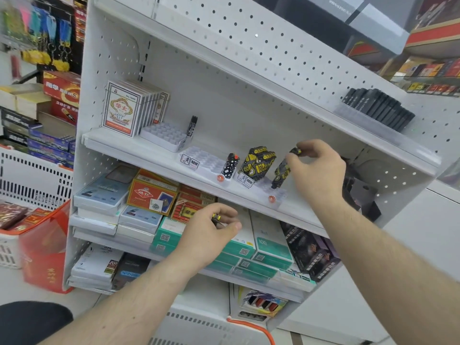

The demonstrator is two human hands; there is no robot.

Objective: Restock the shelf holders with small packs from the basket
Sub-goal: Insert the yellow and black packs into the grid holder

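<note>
My right hand (pixel 317 170) pinches the top of a black-and-yellow lighter (pixel 281 173) that stands tilted in the right clear holder tray (pixel 272 195) on the middle shelf. A cluster of matching lighters (pixel 257 161) stands in the same tray to the left. My left hand (pixel 209 232) hovers lower, in front of the shelf below, fingers curled round another small black-and-yellow lighter (pixel 217 216), mostly hidden. The middle holder tray (pixel 202 159) holds one black-and-white lighter (pixel 231 165). A third white tray (pixel 165 135) has a single black lighter (pixel 192 125).
Card boxes (pixel 122 108) stand at the shelf's left end. Boxed goods (pixel 154 195) fill the lower shelves. A red basket (pixel 42 235) and a white basket (pixel 32 178) sit at the left. Black packs (pixel 380 110) line the upper shelf.
</note>
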